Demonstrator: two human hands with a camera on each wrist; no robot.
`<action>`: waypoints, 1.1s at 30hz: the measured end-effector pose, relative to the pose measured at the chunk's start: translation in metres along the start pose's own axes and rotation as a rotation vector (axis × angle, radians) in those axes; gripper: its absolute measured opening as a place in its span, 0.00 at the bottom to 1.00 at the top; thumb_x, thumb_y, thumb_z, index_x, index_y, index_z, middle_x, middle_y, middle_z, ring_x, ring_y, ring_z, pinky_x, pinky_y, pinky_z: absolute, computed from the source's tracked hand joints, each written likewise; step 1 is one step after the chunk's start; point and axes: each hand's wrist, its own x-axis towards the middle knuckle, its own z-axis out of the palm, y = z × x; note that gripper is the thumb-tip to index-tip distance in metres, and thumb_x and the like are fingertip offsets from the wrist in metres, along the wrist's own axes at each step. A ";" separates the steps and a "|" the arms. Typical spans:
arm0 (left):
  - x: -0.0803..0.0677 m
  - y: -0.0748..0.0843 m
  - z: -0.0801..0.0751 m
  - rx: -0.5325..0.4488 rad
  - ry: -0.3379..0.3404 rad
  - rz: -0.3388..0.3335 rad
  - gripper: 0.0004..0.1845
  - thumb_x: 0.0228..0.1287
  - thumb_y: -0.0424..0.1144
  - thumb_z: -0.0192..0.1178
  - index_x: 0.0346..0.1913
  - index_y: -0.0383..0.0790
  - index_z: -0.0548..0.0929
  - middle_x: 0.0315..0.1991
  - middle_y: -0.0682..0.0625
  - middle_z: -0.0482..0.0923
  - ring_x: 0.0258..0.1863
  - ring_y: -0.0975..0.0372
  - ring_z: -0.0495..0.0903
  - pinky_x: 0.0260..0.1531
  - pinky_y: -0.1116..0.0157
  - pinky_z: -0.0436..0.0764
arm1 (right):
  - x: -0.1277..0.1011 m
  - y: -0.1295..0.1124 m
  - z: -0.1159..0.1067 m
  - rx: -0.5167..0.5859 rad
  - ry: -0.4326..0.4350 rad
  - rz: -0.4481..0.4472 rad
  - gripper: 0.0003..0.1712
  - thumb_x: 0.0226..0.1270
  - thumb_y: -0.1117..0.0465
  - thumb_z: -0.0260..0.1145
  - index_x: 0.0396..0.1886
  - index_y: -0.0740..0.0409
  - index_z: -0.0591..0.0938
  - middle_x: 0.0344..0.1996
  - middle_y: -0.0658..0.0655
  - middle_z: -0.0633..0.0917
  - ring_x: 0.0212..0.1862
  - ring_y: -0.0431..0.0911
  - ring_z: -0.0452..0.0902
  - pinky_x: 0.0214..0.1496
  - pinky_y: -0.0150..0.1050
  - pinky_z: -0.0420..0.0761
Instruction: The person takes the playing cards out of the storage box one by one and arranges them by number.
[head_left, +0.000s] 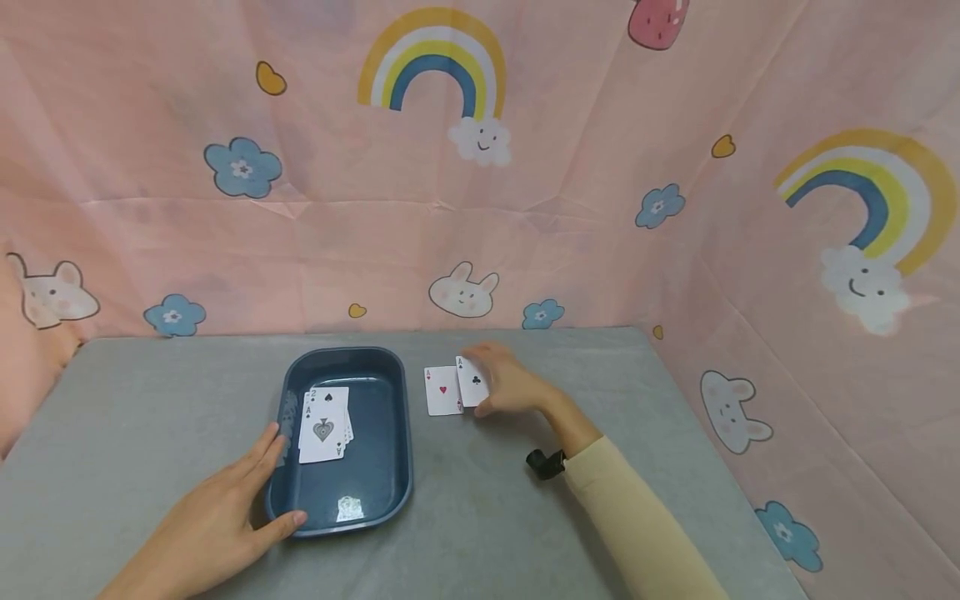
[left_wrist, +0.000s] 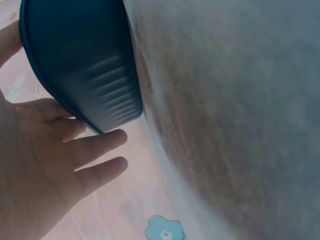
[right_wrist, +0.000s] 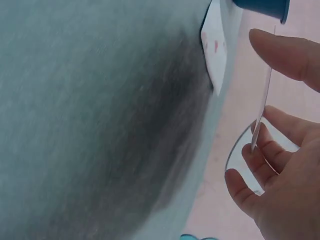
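The right hand [head_left: 510, 387] pinches the club ace [head_left: 472, 382] just right of the heart ace [head_left: 442, 390] on the bench [head_left: 150, 400]. The left hand [head_left: 217, 517], fingers relaxed, touches the blue tray [head_left: 390, 492] (cards inside) at its near-left rim.

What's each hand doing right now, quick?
Left hand: open, fingers straight, resting against the side of the blue tray.
Right hand: pinching the ace of clubs, beside the ace of hearts.
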 end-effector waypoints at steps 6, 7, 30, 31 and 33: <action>0.000 0.000 0.000 -0.004 0.005 0.003 0.61 0.59 0.76 0.63 0.78 0.28 0.64 0.80 0.34 0.59 0.67 0.36 0.75 0.55 0.36 0.79 | 0.000 0.008 -0.003 -0.007 -0.012 0.029 0.53 0.47 0.66 0.82 0.76 0.64 0.70 0.73 0.65 0.70 0.74 0.60 0.61 0.77 0.60 0.62; 0.000 0.000 0.000 -0.006 0.005 0.002 0.61 0.59 0.76 0.63 0.78 0.28 0.64 0.80 0.34 0.59 0.67 0.36 0.75 0.55 0.36 0.79 | 0.000 0.009 -0.003 -0.006 -0.013 0.033 0.53 0.47 0.66 0.82 0.76 0.64 0.70 0.72 0.65 0.71 0.74 0.60 0.61 0.77 0.60 0.62; -0.001 -0.002 0.000 -0.011 0.009 0.020 0.60 0.61 0.75 0.63 0.78 0.27 0.64 0.80 0.33 0.59 0.67 0.35 0.75 0.55 0.36 0.79 | 0.006 0.025 0.005 -0.048 -0.060 0.061 0.52 0.48 0.64 0.84 0.75 0.67 0.71 0.71 0.66 0.73 0.74 0.61 0.63 0.77 0.57 0.63; -0.001 -0.001 0.000 -0.011 0.011 0.022 0.60 0.61 0.75 0.63 0.78 0.27 0.64 0.80 0.33 0.59 0.67 0.35 0.75 0.55 0.36 0.79 | 0.006 0.025 0.005 -0.048 -0.063 0.063 0.52 0.48 0.64 0.84 0.75 0.67 0.71 0.71 0.66 0.73 0.74 0.61 0.63 0.77 0.57 0.63; 0.000 -0.001 0.000 -0.010 0.009 0.022 0.60 0.61 0.75 0.63 0.78 0.28 0.64 0.80 0.33 0.59 0.66 0.36 0.75 0.55 0.36 0.79 | 0.005 0.026 0.005 -0.052 -0.071 0.070 0.52 0.48 0.64 0.84 0.75 0.67 0.71 0.71 0.66 0.73 0.74 0.61 0.63 0.77 0.57 0.63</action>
